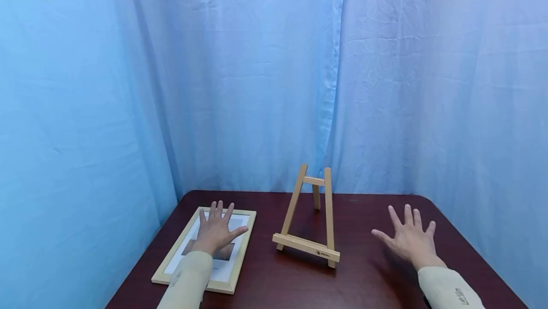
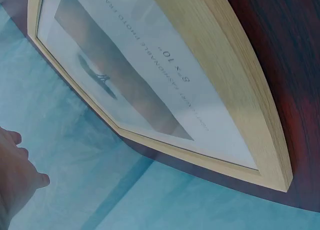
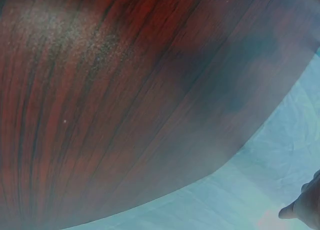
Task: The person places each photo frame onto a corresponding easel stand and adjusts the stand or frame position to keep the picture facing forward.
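Note:
A photo frame [image 1: 242,252] with a pale wood border lies flat at the left of the table; printed words and a picture show behind its front in the left wrist view. Over it hovers my left hand [image 1: 215,233], fingers spread, holding nothing. A small wooden easel [image 1: 306,247] stands upright near the middle, its ledge facing me and its rear leg behind. To the right of the easel, my right hand [image 1: 412,240] is held above the bare tabletop with fingers spread. Only fingertips of each hand enter the wrist views.
The dark red-brown wooden table [image 1: 355,280] has rounded far corners. Light blue curtains [image 1: 257,85] hang behind it and along both sides, close to its edges.

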